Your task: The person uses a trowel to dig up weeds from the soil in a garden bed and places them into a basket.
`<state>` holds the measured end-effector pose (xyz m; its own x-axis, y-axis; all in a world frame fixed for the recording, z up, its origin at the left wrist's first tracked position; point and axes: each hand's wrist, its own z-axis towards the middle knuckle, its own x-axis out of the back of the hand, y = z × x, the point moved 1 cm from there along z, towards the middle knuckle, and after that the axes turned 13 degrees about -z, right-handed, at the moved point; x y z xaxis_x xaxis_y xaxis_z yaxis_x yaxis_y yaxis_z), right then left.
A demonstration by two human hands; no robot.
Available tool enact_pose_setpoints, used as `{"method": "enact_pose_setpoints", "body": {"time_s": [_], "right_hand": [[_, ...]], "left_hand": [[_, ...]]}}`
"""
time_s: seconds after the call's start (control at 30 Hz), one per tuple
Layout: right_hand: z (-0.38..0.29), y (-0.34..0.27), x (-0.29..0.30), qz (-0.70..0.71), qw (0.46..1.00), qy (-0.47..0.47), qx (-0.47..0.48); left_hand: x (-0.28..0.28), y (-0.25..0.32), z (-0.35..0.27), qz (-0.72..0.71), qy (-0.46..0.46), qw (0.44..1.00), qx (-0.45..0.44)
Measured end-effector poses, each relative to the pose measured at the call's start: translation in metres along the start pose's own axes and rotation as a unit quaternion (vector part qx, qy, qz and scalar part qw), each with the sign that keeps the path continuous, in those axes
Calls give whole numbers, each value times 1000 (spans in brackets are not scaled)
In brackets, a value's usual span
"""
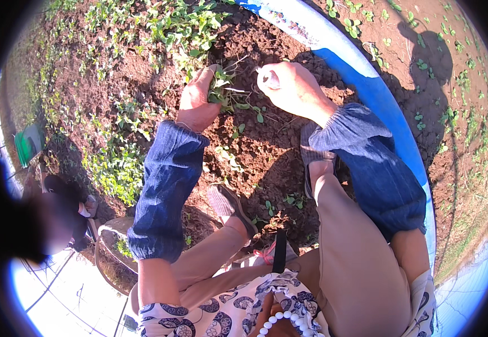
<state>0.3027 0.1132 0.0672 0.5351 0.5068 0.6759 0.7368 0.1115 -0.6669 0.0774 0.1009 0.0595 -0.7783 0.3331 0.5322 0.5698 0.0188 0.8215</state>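
Observation:
My left hand point(199, 99) is closed around a bunch of leafy green seedlings point(223, 88), with thin pale stems or roots sticking out to the right. Across a short gap, my right hand point(294, 88) is curled into a fist above the soil. A pale shape with a dark spot shows at its thumb side; whether that is a finger or a held object is unclear. Beneath both hands lies crumbly brown soil point(265, 156) with a few loose seedlings point(228, 158). Denser green plants point(185, 25) grow just beyond my left hand.
A long blue plastic strip or pipe point(366, 92) curves along my right side; small seedlings point(353, 27) grow past it. My shoes point(227, 202) rest on the soil. At left are a container point(115, 229) with greens, a green object point(29, 145) and another person point(86, 206).

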Motion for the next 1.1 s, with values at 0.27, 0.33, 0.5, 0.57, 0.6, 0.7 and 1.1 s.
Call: {"method": "enact_pose_setpoints", "body": {"time_s": [0.27,0.33,0.5,0.57,0.6,0.7,1.1], "right_hand": [[-6,-39,33,-106,994,2,25],[-20,-51,55,-183,981,36,60],[-42,-60,85,-228,964,120,71],[-44,-57,89,-135,985,85,62],[-43,-58,88,-103,991,64,57],[-37,-50,70,-77,994,52,61],[17,-71,46,-119,973,-74,183]], "left_hand": [[-35,-12,-12,199,40,975,90],[-36,-11,-10,208,23,974,88],[-12,3,-17,79,-73,994,35],[-8,4,-26,-30,-176,980,91],[-2,9,-27,-61,-258,959,101],[9,7,-45,52,-188,981,10],[25,-11,-6,426,-78,901,-19]]}}
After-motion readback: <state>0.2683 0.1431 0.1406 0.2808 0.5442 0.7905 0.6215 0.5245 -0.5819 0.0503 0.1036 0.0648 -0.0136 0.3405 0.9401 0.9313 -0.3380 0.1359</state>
